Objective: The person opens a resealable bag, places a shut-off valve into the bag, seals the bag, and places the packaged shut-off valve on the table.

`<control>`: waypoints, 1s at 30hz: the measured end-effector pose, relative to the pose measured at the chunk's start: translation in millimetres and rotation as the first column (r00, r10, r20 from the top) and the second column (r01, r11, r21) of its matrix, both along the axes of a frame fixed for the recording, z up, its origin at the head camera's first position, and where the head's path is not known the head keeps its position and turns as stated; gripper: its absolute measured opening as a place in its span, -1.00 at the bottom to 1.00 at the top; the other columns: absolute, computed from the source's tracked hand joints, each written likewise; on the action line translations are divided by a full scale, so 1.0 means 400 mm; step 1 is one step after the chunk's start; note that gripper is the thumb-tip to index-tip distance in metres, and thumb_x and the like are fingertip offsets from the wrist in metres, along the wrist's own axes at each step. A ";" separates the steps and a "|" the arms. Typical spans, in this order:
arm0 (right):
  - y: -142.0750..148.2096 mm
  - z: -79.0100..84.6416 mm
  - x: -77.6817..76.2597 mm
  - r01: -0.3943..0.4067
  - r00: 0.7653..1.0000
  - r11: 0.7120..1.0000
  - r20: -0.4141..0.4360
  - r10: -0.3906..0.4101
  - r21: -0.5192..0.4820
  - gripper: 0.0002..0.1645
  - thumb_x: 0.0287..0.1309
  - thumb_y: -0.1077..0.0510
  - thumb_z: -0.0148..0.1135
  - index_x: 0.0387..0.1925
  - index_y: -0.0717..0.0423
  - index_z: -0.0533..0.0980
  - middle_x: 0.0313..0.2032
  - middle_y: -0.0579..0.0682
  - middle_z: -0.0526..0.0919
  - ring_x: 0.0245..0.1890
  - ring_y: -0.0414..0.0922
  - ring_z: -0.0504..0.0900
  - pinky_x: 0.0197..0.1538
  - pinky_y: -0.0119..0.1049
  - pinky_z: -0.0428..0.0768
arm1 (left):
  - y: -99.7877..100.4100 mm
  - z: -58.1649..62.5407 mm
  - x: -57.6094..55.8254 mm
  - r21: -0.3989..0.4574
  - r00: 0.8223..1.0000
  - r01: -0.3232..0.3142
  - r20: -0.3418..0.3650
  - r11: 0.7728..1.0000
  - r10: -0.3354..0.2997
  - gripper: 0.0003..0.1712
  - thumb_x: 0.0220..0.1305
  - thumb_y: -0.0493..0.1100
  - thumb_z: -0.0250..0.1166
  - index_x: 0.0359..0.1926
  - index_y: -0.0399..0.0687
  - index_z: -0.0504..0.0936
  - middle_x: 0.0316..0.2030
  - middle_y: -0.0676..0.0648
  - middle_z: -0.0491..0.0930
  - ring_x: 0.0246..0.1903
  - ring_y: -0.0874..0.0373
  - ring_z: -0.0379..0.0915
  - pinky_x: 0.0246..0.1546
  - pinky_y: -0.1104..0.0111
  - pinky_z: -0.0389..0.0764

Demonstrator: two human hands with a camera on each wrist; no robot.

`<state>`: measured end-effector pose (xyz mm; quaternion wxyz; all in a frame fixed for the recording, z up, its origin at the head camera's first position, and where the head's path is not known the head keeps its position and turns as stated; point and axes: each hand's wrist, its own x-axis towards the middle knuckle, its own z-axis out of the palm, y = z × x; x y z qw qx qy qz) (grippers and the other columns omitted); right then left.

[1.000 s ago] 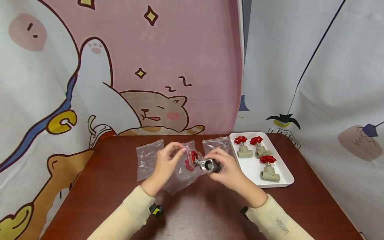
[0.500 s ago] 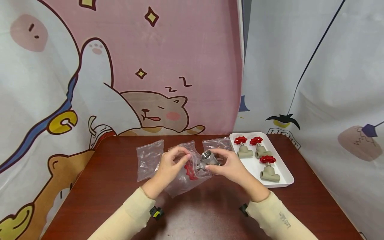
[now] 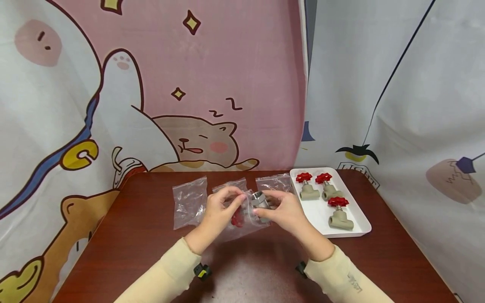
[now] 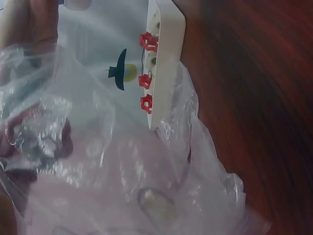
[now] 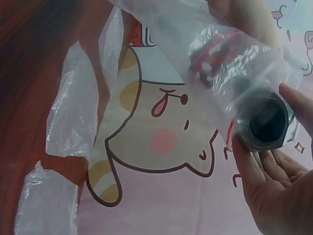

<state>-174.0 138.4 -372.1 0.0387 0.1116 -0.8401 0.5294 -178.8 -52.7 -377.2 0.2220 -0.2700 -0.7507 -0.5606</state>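
My right hand (image 3: 286, 210) grips a metal valve (image 3: 259, 201) by its body, with the threaded opening facing up. The valve's red handwheel (image 3: 237, 219) lies inside a clear zip bag (image 3: 231, 235), seen through the plastic. At the bag's mouth, my left hand (image 3: 217, 212) pinches the edge between thumb and forefinger. In the right wrist view the valve's round opening (image 5: 268, 122) sits between my thumb and fingers, part of its body under the plastic. Crumpled bag film (image 4: 127, 156) fills much of the left wrist view.
A white tray (image 3: 316, 221) at the right holds three beige valves with red handwheels, one a front valve (image 3: 340, 219). Flat clear bags lie on the brown table (image 3: 246, 277): a left bag (image 3: 188, 204), a middle bag (image 3: 236, 184) and a right bag (image 3: 274, 182). A printed curtain (image 3: 265, 84) hangs behind.
The right hand has turned the valve and moved it slightly left, handwheel first, deeper into the bag. The left hand has shifted a little right and down, still pinching the bag's edge.
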 end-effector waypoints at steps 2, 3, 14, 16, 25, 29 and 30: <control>-0.011 0.001 0.003 0.021 0.999 0.999 -0.044 -0.019 0.040 -0.40 -0.26 0.12 0.58 -0.08 0.21 0.61 -0.28 0.11 0.73 -0.39 -0.18 0.68 -0.36 -0.42 0.62 | 0.003 0.004 0.003 0.020 1.000 -0.003 -0.006 1.000 0.003 -0.94 0.15 -0.39 0.30 -0.33 -0.30 0.59 -0.45 -0.19 0.68 -0.46 0.27 0.57 -0.45 0.42 0.61; -0.017 0.001 0.005 0.030 0.997 0.998 -0.067 -0.026 0.051 -0.41 -0.27 0.12 0.58 -0.09 0.21 0.62 -0.29 0.11 0.73 -0.40 -0.18 0.69 -0.36 -0.43 0.62 | 0.004 0.006 0.005 0.029 1.000 -0.007 -0.008 1.000 0.007 -0.94 0.15 -0.39 0.30 -0.33 -0.31 0.59 -0.46 -0.19 0.68 -0.47 0.28 0.55 -0.47 0.43 0.60; -0.058 -0.007 0.020 0.039 0.992 0.996 -0.126 -0.029 0.074 -0.36 -0.36 0.08 0.62 -0.12 0.24 0.63 -0.31 0.10 0.74 -0.46 -0.21 0.69 -0.41 -0.48 0.61 | 0.007 0.027 0.014 0.080 0.999 0.036 -0.015 0.996 -0.034 -0.95 0.17 -0.42 0.27 -0.31 -0.33 0.59 -0.39 -0.23 0.69 -0.41 0.20 0.62 -0.44 0.39 0.64; -0.059 -0.009 0.020 0.036 0.991 0.996 -0.133 -0.024 0.082 -0.37 -0.36 0.09 0.62 -0.12 0.22 0.63 -0.32 0.09 0.74 -0.45 -0.21 0.69 -0.40 -0.47 0.61 | 0.004 0.027 0.013 0.075 0.999 0.042 -0.020 0.996 -0.041 -0.95 0.16 -0.43 0.27 -0.32 -0.33 0.58 -0.39 -0.23 0.69 -0.41 0.20 0.62 -0.44 0.39 0.64; -0.057 -0.019 0.020 -0.003 0.977 0.988 -0.210 0.035 0.153 -0.38 -0.37 0.10 0.62 -0.12 0.17 0.65 -0.30 0.07 0.75 -0.40 -0.18 0.71 -0.34 -0.42 0.63 | -0.004 0.033 0.009 0.044 0.997 0.050 -0.052 0.998 -0.048 -0.94 0.13 -0.46 0.28 -0.34 -0.34 0.58 -0.42 -0.23 0.67 -0.37 0.27 0.59 -0.38 0.52 0.57; -0.055 -0.026 0.022 -0.022 0.975 0.979 -0.213 0.066 0.204 -0.36 -0.34 0.06 0.61 -0.08 0.16 0.64 -0.27 0.06 0.74 -0.37 -0.18 0.71 -0.32 -0.41 0.63 | -0.009 0.031 0.011 0.034 0.998 0.034 -0.048 0.999 -0.032 -0.95 0.12 -0.47 0.28 -0.36 -0.35 0.57 -0.44 -0.22 0.68 -0.39 0.24 0.60 -0.40 0.52 0.55; -0.054 -0.028 0.022 -0.035 0.972 0.975 -0.219 0.084 0.219 -0.37 -0.32 0.05 0.60 -0.09 0.17 0.64 -0.27 0.07 0.74 -0.37 -0.18 0.71 -0.31 -0.41 0.63 | -0.010 0.029 0.011 0.034 0.998 0.026 -0.050 0.999 -0.024 -0.95 0.12 -0.47 0.29 -0.37 -0.35 0.57 -0.45 -0.22 0.68 -0.39 0.23 0.60 -0.39 0.52 0.56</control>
